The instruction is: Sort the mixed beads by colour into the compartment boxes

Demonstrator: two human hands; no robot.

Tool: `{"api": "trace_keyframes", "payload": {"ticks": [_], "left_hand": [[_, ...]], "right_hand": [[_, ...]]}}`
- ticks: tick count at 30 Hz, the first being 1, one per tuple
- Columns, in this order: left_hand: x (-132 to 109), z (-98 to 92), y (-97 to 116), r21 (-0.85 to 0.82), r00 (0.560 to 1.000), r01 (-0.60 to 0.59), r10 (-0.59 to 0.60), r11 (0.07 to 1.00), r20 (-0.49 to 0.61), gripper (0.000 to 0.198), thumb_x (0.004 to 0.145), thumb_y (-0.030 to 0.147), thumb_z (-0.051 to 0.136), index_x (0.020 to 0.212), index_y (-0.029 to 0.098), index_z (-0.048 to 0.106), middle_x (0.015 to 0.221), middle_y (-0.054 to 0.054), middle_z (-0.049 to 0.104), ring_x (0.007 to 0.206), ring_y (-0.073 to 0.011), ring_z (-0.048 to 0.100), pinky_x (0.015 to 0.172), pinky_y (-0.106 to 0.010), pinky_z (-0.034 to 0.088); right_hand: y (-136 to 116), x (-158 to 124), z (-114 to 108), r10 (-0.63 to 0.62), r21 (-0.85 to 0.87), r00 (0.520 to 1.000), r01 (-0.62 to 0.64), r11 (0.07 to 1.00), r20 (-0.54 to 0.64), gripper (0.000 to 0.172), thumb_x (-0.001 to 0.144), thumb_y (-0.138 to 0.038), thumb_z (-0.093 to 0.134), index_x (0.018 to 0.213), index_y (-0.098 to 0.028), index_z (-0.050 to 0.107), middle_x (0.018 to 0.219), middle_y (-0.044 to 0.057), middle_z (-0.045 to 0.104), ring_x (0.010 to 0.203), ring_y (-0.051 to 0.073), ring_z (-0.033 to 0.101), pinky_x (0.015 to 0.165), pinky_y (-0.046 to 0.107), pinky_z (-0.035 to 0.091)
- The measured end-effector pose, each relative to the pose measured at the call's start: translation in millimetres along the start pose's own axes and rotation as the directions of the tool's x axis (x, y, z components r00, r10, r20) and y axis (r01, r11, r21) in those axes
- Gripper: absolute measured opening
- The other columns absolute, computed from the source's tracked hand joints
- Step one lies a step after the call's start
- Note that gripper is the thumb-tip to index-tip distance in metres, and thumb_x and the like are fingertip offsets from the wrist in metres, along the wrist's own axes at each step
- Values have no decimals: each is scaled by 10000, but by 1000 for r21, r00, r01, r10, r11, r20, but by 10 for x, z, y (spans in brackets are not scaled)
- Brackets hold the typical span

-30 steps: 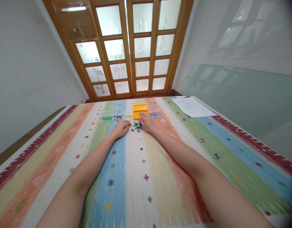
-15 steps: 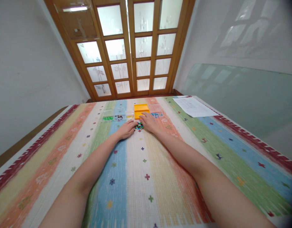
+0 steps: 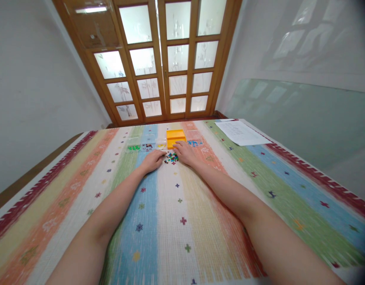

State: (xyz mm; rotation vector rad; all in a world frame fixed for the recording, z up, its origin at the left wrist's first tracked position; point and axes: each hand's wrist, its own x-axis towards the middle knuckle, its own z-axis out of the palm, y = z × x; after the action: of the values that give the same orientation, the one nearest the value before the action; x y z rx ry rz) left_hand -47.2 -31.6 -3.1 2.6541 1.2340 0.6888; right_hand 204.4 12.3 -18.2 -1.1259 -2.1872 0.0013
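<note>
A small heap of tiny coloured pieces (image 3: pixel 171 157) lies on the striped cloth (image 3: pixel 170 213) far ahead of me. My left hand (image 3: pixel 153 160) rests palm down just left of the heap. Its fingers are curled, the tips pointing at the heap's edge, and whatever they pinch is too small to see. My right hand (image 3: pixel 185 152) lies on the heap's right side, fingers stretched toward the pieces. An orange tray (image 3: pixel 175 136) stands right behind the heap. Small clear boxes sit beside it: green pieces (image 3: pixel 134 147), dark pieces (image 3: pixel 147 146), yellow pieces (image 3: pixel 161 144) and blue pieces (image 3: pixel 196 142).
A printed sheet of paper (image 3: pixel 240 132) lies at the table's far right corner. A large glass pane (image 3: pixel 289 114) leans on the right wall. Wooden doors with frosted panes (image 3: pixel 167 59) stand beyond the table's far edge.
My left hand slid right to the heap half a second ago and has since drawn back a little to the left. The right hand has hardly moved.
</note>
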Motion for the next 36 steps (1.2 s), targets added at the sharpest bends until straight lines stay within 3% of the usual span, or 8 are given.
{"api": "trace_keyframes", "payload": {"ticks": [4, 7, 18, 36], "left_hand": [[-16, -14, -44, -12, 1000, 12, -12, 1000, -16, 359, 942, 166, 516, 1224, 223, 731, 1249, -84, 736, 1178, -245, 654, 1093, -440, 508], [-20, -21, -59, -9, 999, 28, -28, 1000, -21, 361, 920, 141, 521, 1183, 226, 752, 1218, -79, 744, 1158, -241, 661, 1089, -434, 512], [-18, -50, -96, 23, 998, 55, -54, 998, -35, 291, 921, 164, 558, 1090, 227, 786, 1136, -73, 754, 1100, -246, 667, 1055, -423, 514], [-17, -41, -85, 17, 997, 56, -55, 998, -48, 262, 956, 215, 559, 1070, 234, 794, 1099, -68, 751, 1074, -239, 668, 1044, -409, 511]], "right_hand": [[-23, 6, -52, -68, 33, 994, 66, 997, 83, 295, 1068, -306, 510, 1119, -185, 774, 1112, 116, 740, 1097, 250, 626, 1022, 403, 457], [-47, 5, -79, -115, 62, 986, 108, 992, 121, 288, 1062, -303, 525, 1073, -185, 788, 1072, 113, 753, 1060, 246, 633, 993, 391, 455], [-56, 5, -88, -217, 112, 963, 200, 973, 159, 264, 1034, -285, 575, 1168, -213, 791, 1114, 99, 763, 1090, 243, 641, 1009, 392, 451], [-49, -7, -36, -276, 123, 943, 257, 959, 185, 293, 1052, -303, 555, 1225, -240, 782, 1153, 99, 742, 1101, 244, 632, 1011, 396, 447]]}}
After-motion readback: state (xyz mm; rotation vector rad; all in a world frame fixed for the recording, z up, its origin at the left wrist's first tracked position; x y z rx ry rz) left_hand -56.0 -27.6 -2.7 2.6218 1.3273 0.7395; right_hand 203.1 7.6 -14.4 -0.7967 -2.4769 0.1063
